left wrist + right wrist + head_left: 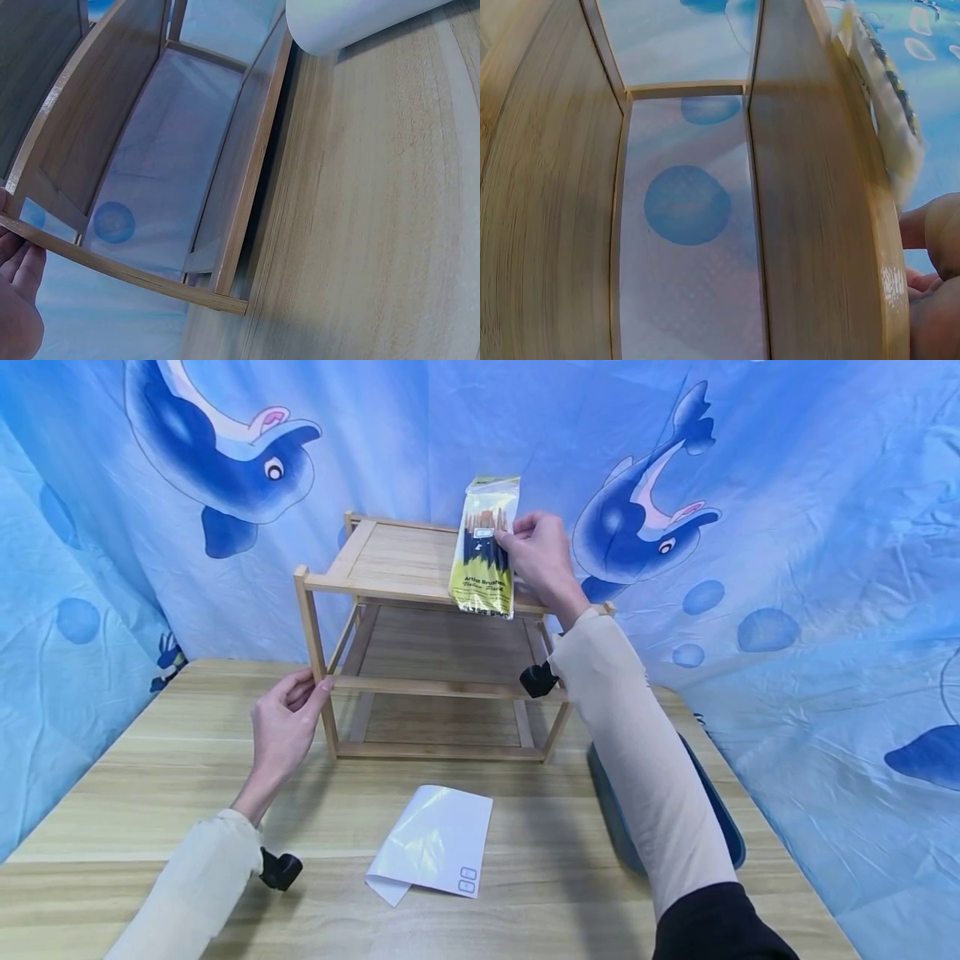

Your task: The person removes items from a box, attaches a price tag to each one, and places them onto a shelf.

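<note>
Blue cloth printed with dolphins and bubbles hung behind and along both sides of the wood-grain worktop. Three-tier wooden rack stood toward the back. Right hand was raised at the top shelf, its grip clamped on the right edge of a packet of brushes, thumb across the front. Packet was held nearly upright, yellow-green toward the bottom, lettered "Artist Brushes"; lower end overlapped the shelf's front edge in the head view. Could not tell whether it touched the wood. Left hand was lower, its grip closed on the rack's front-left post near the middle shelf. White sheet, one side curled over, lay in front of the rack. Dark blue bin sat to the right, partly hidden by the right sleeve.
</note>
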A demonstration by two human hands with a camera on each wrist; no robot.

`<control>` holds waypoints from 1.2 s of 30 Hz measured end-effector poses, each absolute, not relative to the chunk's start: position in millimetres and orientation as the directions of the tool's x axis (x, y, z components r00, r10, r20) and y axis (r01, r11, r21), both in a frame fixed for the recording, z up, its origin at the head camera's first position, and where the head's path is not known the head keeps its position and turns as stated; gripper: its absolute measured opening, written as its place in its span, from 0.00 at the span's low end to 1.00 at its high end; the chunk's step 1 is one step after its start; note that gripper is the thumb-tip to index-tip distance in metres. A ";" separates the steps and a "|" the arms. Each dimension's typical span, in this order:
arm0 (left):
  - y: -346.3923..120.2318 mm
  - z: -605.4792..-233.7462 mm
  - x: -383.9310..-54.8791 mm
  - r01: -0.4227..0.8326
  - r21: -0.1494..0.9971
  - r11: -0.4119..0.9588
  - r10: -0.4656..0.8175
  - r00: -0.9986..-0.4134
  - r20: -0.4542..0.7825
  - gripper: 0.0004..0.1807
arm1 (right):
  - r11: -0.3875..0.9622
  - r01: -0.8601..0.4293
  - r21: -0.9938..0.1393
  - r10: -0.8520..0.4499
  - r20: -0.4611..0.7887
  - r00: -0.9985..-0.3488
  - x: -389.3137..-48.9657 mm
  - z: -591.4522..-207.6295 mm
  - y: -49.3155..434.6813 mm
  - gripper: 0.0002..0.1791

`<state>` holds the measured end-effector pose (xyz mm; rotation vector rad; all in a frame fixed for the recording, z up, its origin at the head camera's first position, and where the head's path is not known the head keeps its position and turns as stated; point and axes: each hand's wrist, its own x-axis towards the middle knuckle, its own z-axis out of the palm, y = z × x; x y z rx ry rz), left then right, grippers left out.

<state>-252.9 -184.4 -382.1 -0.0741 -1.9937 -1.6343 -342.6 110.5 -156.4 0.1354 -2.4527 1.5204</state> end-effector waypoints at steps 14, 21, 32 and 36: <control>-183.9 -382.4 -252.9 0.378 0.889 0.260 -0.293 -0.846 0.445 0.23 | 0.585 -0.233 -0.777 0.064 0.330 -0.942 -342.6 -158.9 104.1 0.10; -184.9 -383.3 -253.3 0.360 0.895 0.264 -0.293 -0.854 0.430 0.23 | 0.662 -0.228 -0.714 0.035 0.333 -0.942 -343.6 -160.1 103.1 0.11; -183.8 -381.9 -251.5 0.373 0.892 0.255 -0.296 -0.849 0.439 0.23 | 0.774 -0.167 -0.611 0.010 0.275 -0.961 -342.9 -160.4 103.0 0.11; -183.9 -381.7 -251.0 0.373 0.892 0.255 -0.295 -0.848 0.439 0.23 | 0.787 -0.146 -0.599 0.017 0.257 -0.966 -341.2 -160.2 101.9 0.12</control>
